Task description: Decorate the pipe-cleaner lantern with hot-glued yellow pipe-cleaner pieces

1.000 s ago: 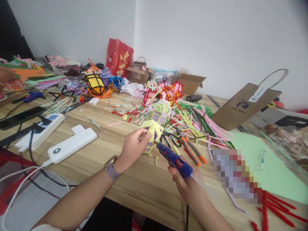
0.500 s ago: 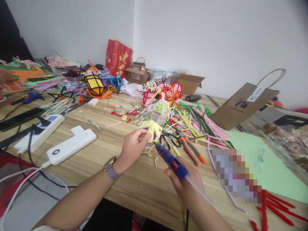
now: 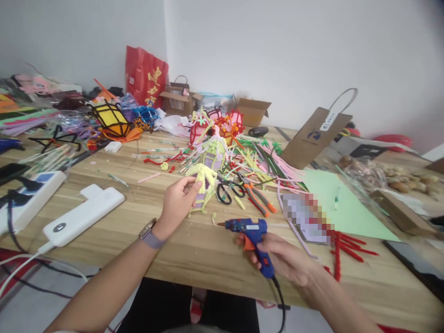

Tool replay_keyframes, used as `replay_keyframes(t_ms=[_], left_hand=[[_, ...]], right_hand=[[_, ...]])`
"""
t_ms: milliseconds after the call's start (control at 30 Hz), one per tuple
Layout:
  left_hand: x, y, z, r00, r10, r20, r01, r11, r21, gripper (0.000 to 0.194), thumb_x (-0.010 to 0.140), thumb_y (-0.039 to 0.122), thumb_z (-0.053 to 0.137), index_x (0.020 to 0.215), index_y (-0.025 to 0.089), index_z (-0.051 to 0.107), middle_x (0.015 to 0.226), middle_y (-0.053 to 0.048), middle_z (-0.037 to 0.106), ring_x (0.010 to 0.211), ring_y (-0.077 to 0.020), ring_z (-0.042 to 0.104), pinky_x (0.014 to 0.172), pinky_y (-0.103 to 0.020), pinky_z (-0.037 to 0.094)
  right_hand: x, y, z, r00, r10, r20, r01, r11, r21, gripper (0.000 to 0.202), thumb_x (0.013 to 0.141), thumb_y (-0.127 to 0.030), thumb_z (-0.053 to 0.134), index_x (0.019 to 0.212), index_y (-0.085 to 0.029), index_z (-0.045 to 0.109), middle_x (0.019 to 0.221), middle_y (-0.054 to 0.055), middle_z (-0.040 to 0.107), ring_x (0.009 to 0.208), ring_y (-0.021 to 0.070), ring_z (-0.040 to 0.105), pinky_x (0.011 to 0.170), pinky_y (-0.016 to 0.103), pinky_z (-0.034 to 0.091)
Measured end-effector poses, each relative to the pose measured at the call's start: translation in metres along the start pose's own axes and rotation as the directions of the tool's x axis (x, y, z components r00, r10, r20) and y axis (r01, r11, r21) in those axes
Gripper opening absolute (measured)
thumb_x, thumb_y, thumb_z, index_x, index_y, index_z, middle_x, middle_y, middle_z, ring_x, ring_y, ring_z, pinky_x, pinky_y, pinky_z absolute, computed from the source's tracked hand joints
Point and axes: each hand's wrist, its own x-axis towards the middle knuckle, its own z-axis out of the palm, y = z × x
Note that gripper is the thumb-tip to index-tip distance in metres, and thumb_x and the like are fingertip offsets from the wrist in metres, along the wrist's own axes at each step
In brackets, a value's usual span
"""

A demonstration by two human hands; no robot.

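Note:
My left hand [image 3: 180, 196] pinches the yellow top of a small lantern [image 3: 207, 185] made of pipe cleaners, with purple panels below. In my right hand [image 3: 277, 254] is a blue glue gun [image 3: 248, 226], its nozzle pointing left and a clear glue stick jutting from the back. The gun stays apart from the lantern, lower and to its right. Just behind stands a similar yellow-and-purple lantern [image 3: 213, 155]. Black-handled scissors [image 3: 225, 194] and orange-handled pliers [image 3: 258, 199] lie right of the held lantern.
A white power bank [image 3: 83, 215] and a power strip [image 3: 31, 199] with cables sit at the left. Loose pipe cleaners [image 3: 277, 162] are heaped behind the pliers. Green paper [image 3: 340, 203], a brown paper bag [image 3: 314, 136] and a dark tablet-like slab [image 3: 416, 268] are on the right.
My right hand has drawn the glue gun away from the lantern and turned it sideways. My left hand keeps its hold on the lantern. The view has swung to the right.

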Motion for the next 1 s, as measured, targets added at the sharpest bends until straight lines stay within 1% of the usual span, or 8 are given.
replay_keyframes(t_ms=[67, 133, 233, 367, 500, 667, 767, 1000], left_hand=[[0.001, -0.001, 0.000, 1.000, 0.015, -0.006, -0.015, 1.000, 0.002, 0.029, 0.081, 0.042, 0.060, 0.090, 0.014, 0.066, 0.050, 0.003, 0.058, 0.040, -0.0107, 0.050, 0.040, -0.019, 0.038], [0.001, -0.003, 0.000, 0.999, 0.032, -0.007, -0.032, 1.000, 0.000, 0.029, 0.081, 0.042, 0.060, 0.090, 0.015, 0.066, 0.048, 0.004, 0.057, 0.039, -0.0108, 0.050, 0.040, -0.019, 0.037], [0.001, -0.006, 0.000, 0.999, 0.054, 0.005, -0.054, 0.998, -0.019, 0.027, 0.082, 0.042, 0.060, 0.088, 0.016, 0.065, 0.049, 0.004, 0.058, 0.039, -0.0104, 0.049, 0.040, -0.019, 0.036], [0.002, -0.007, 0.000, 0.998, 0.069, 0.003, -0.069, 0.997, -0.018, 0.027, 0.082, 0.042, 0.059, 0.088, 0.016, 0.065, 0.054, 0.002, 0.061, 0.040, -0.0098, 0.049, 0.040, -0.019, 0.035], [0.002, -0.007, -0.001, 0.998, 0.069, 0.002, -0.069, 0.998, -0.004, 0.027, 0.082, 0.042, 0.059, 0.088, 0.016, 0.065, 0.052, 0.003, 0.059, 0.040, -0.0099, 0.050, 0.041, -0.019, 0.036], [0.003, -0.007, -0.001, 0.999, 0.052, 0.006, -0.052, 0.999, -0.002, 0.030, 0.082, 0.044, 0.059, 0.090, 0.016, 0.065, 0.057, 0.002, 0.063, 0.041, -0.0097, 0.050, 0.042, -0.019, 0.039], [0.003, -0.007, -0.001, 0.999, 0.049, 0.002, -0.049, 0.999, 0.010, 0.030, 0.082, 0.044, 0.059, 0.090, 0.016, 0.065, 0.058, 0.002, 0.063, 0.042, -0.0094, 0.050, 0.042, -0.019, 0.038], [0.003, -0.006, -0.001, 0.999, 0.050, 0.003, -0.050, 0.999, 0.016, 0.029, 0.082, 0.043, 0.059, 0.089, 0.015, 0.065, 0.059, 0.002, 0.063, 0.041, -0.0085, 0.049, 0.041, -0.018, 0.037]], right_hand=[[-0.009, 0.008, -0.003, 0.997, 0.036, 0.075, -0.041, 0.998, 0.057, 0.040, 0.057, -0.014, 0.075, 0.096, -0.017, 0.068, 0.085, 0.004, 0.067, 0.076, 0.0150, 0.061, 0.074, 0.028, 0.049], [-0.017, 0.012, -0.003, 0.998, 0.045, 0.049, -0.047, 0.998, 0.038, 0.038, 0.055, -0.008, 0.071, 0.092, -0.017, 0.068, 0.087, 0.004, 0.066, 0.083, 0.0158, 0.061, 0.082, 0.031, 0.048], [-0.024, 0.013, -0.003, 0.999, 0.014, -0.046, -0.017, 0.998, -0.062, 0.028, 0.059, -0.010, 0.067, 0.086, -0.016, 0.067, 0.083, 0.003, 0.066, 0.077, 0.0137, 0.061, 0.074, 0.026, 0.047], [-0.027, 0.013, -0.009, 0.995, -0.051, -0.086, 0.042, 0.994, -0.100, 0.031, 0.064, -0.011, 0.067, 0.094, -0.017, 0.063, 0.090, 0.004, 0.066, 0.080, 0.0130, 0.062, 0.070, 0.024, 0.046], [-0.027, 0.009, -0.014, 0.998, -0.042, -0.036, 0.040, 0.997, -0.063, 0.032, 0.068, -0.017, 0.069, 0.100, -0.018, 0.062, 0.104, 0.007, 0.064, 0.089, 0.0145, 0.063, 0.081, 0.029, 0.048], [-0.023, 0.002, -0.016, 0.995, -0.074, 0.069, 0.082, 0.990, -0.119, 0.054, 0.055, -0.005, 0.064, 0.107, -0.019, 0.062, 0.113, 0.008, 0.064, 0.092, 0.0147, 0.061, 0.074, 0.024, 0.045], [-0.020, 0.004, -0.017, 0.996, -0.049, 0.079, 0.057, 0.993, -0.103, 0.055, 0.055, -0.004, 0.060, 0.108, -0.019, 0.063, 0.116, 0.007, 0.064, 0.096, 0.0147, 0.061, 0.076, 0.024, 0.044], [-0.018, 0.005, -0.013, 0.998, -0.042, 0.037, 0.048, 0.987, -0.154, 0.050, 0.054, -0.009, 0.057, 0.102, -0.017, 0.063, 0.100, 0.005, 0.067, 0.086, 0.0139, 0.060, 0.070, 0.023, 0.042]])
